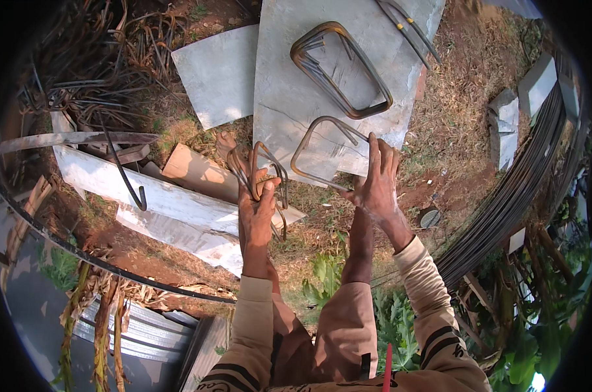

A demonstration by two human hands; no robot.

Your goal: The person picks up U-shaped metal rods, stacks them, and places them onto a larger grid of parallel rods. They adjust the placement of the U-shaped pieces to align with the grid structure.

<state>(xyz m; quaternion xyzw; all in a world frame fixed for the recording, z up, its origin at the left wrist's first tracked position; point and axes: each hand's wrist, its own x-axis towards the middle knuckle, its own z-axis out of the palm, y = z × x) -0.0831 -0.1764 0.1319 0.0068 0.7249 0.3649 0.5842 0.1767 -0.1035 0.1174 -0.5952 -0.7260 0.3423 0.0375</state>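
Observation:
My right hand (381, 179) grips one side of a rectangular steel rebar stirrup (303, 139), thumb and fingers stretched along its right end. That stirrup is tilted over the near edge of a grey metal sheet (276, 78). In my left hand (260, 206) are several bent rebar stirrups (284, 179), with the fingers closed round their bars. Just beyond, a stack of rectangular stirrups (322, 83), rusty at the corners, lies on the sheet. I cannot tell how many bars my left hand holds.
Long thin rebar rods (505, 189) run in a curved bundle along the right. A tangled heap of bent rebar (86, 91) lies at the far left. White-painted boards (145, 189) cross the ground at left. Two bent bars (410, 29) rest on the sheet's far right.

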